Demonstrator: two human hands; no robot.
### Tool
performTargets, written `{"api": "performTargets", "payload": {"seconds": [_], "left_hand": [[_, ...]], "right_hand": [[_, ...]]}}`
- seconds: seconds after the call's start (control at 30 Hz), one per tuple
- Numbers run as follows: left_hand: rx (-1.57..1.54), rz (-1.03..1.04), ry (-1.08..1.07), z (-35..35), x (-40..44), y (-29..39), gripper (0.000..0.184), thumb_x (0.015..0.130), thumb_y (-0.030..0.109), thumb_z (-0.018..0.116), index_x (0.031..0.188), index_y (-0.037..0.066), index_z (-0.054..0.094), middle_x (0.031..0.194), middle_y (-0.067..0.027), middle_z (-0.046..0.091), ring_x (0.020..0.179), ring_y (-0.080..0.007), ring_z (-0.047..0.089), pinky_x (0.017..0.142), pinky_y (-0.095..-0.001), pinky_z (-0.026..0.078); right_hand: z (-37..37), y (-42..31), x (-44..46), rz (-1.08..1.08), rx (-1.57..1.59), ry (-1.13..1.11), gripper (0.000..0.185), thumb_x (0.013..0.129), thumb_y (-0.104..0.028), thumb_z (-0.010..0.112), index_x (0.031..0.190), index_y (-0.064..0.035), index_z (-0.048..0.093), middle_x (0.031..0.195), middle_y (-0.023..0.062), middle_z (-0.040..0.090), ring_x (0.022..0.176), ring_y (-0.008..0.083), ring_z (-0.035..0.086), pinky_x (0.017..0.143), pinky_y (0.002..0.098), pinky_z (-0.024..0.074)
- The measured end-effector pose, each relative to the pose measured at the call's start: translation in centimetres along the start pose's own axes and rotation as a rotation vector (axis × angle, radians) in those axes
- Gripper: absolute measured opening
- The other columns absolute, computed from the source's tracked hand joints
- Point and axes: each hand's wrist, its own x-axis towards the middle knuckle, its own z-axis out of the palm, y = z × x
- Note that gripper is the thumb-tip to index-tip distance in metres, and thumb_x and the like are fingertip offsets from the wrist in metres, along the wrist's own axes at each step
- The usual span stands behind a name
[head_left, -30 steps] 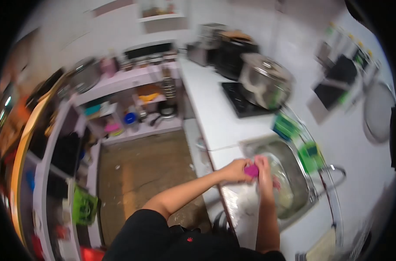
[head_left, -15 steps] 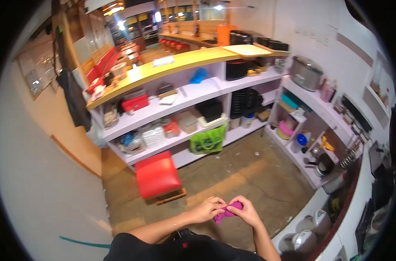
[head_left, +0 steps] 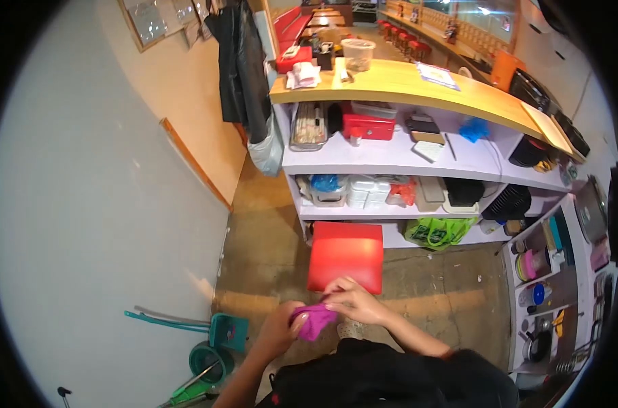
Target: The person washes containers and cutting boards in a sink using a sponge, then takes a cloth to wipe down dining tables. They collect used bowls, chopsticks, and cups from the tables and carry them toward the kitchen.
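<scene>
A small crumpled magenta cloth (head_left: 313,322) is held between my two hands in front of my body. My left hand (head_left: 281,329) is closed on its left side, the thumb lying over the fabric. At its upper right edge, the fingers of my right hand (head_left: 355,302) pinch the material. Just beyond my right hand stands a stool with a red padded seat (head_left: 346,251); the hand overlaps its front edge in view. Folds hide whether the cloth has any particular shape.
Ahead is a white shelf unit (head_left: 390,163) with a wooden countertop (head_left: 404,81), holding a red box (head_left: 368,127), foam containers (head_left: 368,192) and a green bag (head_left: 439,232). A teal dustpan (head_left: 228,331) and green bucket (head_left: 210,362) are at lower left. More shelves (head_left: 560,285) stand right.
My view has swung left, bringing the dustpan and bucket into sight and the stool directly ahead. The cloth stays in both hands and now hangs more spread out.
</scene>
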Motion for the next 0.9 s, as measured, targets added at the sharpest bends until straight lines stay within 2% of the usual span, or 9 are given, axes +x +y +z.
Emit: {"api": "performTargets", "payload": {"seconds": [0.13,0.2,0.33,0.43,0.5,0.57,0.67,0.73,0.9], "left_hand": [[-0.107,-0.334,0.128,-4.8,-0.9,-0.2,0.029,0.085,0.021,0.060,0.104,0.000,0.055,0.085,-0.0132,0.063,0.076,-0.0243,0.062,0.069,-0.0336,0.049],[0.013,-0.241,0.253,-7.3,-0.7,-0.7,0.028,0.087,0.021,0.058,0.104,0.000,0.054,0.081,-0.0116,0.063,0.073,-0.0204,0.061,0.066,-0.0318,0.048],[0.108,-0.325,0.357,-13.7,-0.3,-4.7,0.024,0.074,0.012,0.070,0.091,-0.001,0.058,0.085,-0.0146,0.062,0.066,-0.0178,0.061,0.060,-0.0302,0.049],[0.075,-0.475,0.337,-18.7,0.9,-9.3,0.014,0.079,0.006,0.065,0.087,-0.003,0.058,0.085,-0.0130,0.061,0.065,-0.0149,0.061,0.061,-0.0270,0.049],[-0.164,-0.387,0.343,-22.3,3.5,-13.2,0.009,0.083,0.004,0.059,0.088,-0.004,0.057,0.083,-0.0098,0.060,0.065,-0.0144,0.060,0.061,-0.0259,0.049],[-0.358,-0.387,0.314,-27.1,6.6,-16.6,0.010,0.091,0.006,0.050,0.089,-0.003,0.053,0.076,-0.0051,0.057,0.063,-0.0129,0.058,0.059,-0.0243,0.049],[-0.146,-0.323,0.212,-34.9,11.9,-23.6,0.024,0.090,0.021,0.054,0.103,0.001,0.052,0.076,-0.0105,0.061,0.068,-0.0177,0.059,0.061,-0.0317,0.046],[-0.168,-0.458,0.173,-39.0,17.5,-21.4,0.019,0.091,0.020,0.052,0.096,0.002,0.052,0.071,-0.0098,0.058,0.065,-0.0179,0.058,0.058,-0.0321,0.045],[-0.045,-0.071,0.038,-44.2,31.2,-25.1,0.017,0.089,0.019,0.053,0.089,0.002,0.053,0.067,-0.0160,0.057,0.060,-0.0276,0.058,0.057,-0.0354,0.045]], "right_hand": [[4.2,3.3,9.9,-0.219,0.199,-0.123,0.012,0.086,-0.013,0.060,0.089,-0.0028,0.066,0.097,0.0092,0.056,0.096,0.0256,0.052,0.084,0.0363,0.0405],[6.6,3.0,14.1,-0.313,0.233,-0.162,0.012,0.088,-0.012,0.058,0.089,-0.0017,0.064,0.094,0.0111,0.057,0.095,0.0284,0.053,0.080,0.0379,0.0420],[10.2,3.2,21.4,-0.138,0.510,-0.357,0.013,0.090,-0.014,0.055,0.091,-0.0016,0.060,0.090,0.0130,0.057,0.092,0.0303,0.055,0.076,0.0389,0.0433],[13.5,5.1,27.3,-0.033,0.547,-0.474,0.016,0.089,-0.017,0.057,0.096,-0.0028,0.057,0.090,0.0130,0.057,0.091,0.0302,0.056,0.074,0.0386,0.0443],[15.9,7.3,31.5,-0.067,0.504,-0.510,0.022,0.087,-0.021,0.060,0.100,-0.0050,0.055,0.092,0.0125,0.057,0.092,0.0299,0.057,0.074,0.0383,0.0452],[17.0,7.8,36.1,-0.065,0.328,-0.430,0.032,0.082,-0.024,0.065,0.105,-0.0072,0.052,0.098,0.0118,0.056,0.092,0.0303,0.057,0.074,0.0378,0.0462],[18.4,7.9,44.2,-0.052,0.184,-0.297,0.045,0.072,-0.023,0.070,0.110,-0.0092,0.049,0.103,0.0128,0.053,0.094,0.0323,0.055,0.078,0.0379,0.0457],[19.5,8.7,48.2,-0.040,0.097,-0.163,0.050,0.068,-0.019,0.070,0.112,-0.0093,0.048,0.104,0.0127,0.051,0.096,0.0320,0.053,0.081,0.0378,0.0449],[17.5,15.6,57.1,-0.013,-0.180,0.218,0.051,0.066,-0.011,0.070,0.112,-0.0072,0.048,0.101,0.0122,0.047,0.101,0.0272,0.048,0.088,0.0360,0.0405]]}}
